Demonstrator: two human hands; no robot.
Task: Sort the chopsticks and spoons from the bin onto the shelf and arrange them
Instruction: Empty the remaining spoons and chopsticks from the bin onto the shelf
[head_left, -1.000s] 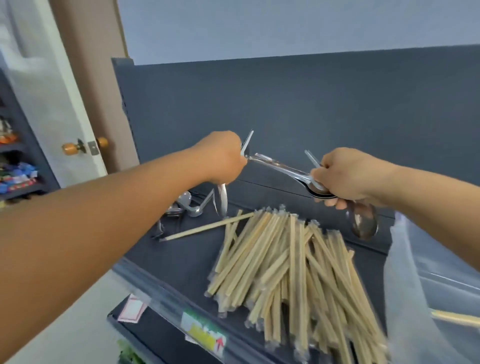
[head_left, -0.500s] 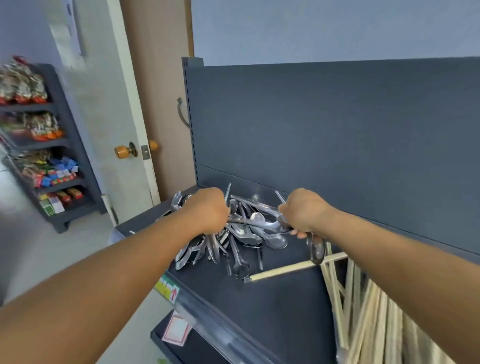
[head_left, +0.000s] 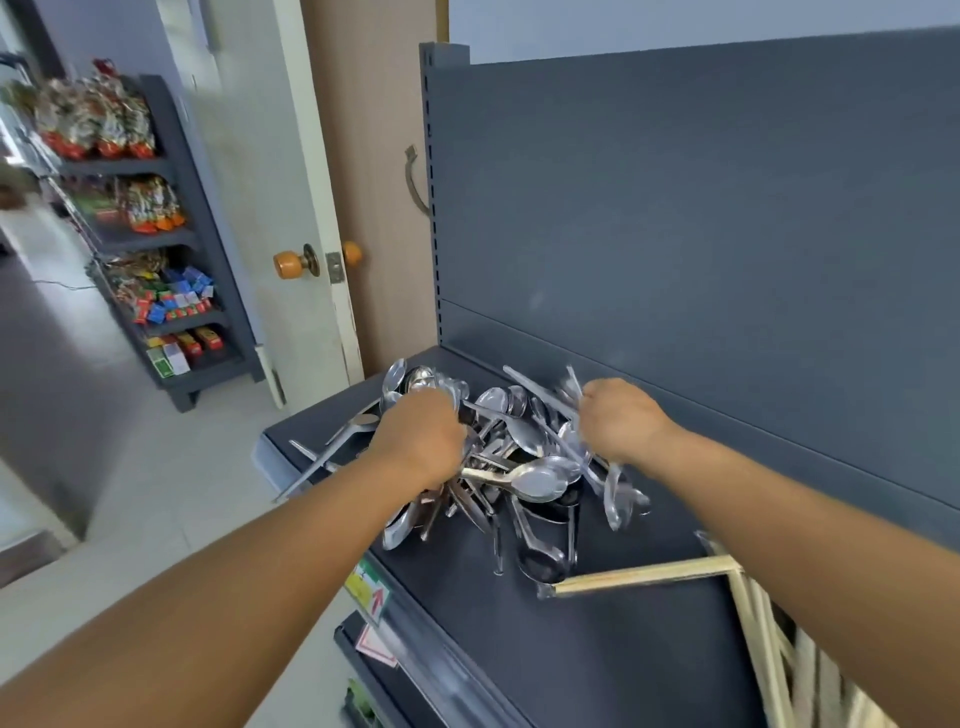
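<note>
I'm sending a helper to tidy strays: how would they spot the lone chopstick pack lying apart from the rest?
Start at the dark grey shelf with the heap of metal spoons. Just in front of that heap, toward the shelf's right side, lies the stray chopstick pack. Unlike the other chopstick packs at the right edge, it lies crosswise, its left end by a spoon bowl.

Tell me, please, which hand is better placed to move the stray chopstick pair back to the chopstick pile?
The right hand, probably. The stray chopstick pair lies on its side of the spoon pile, touching the chopstick pile; the left hand would have to cross the spoons.
</note>
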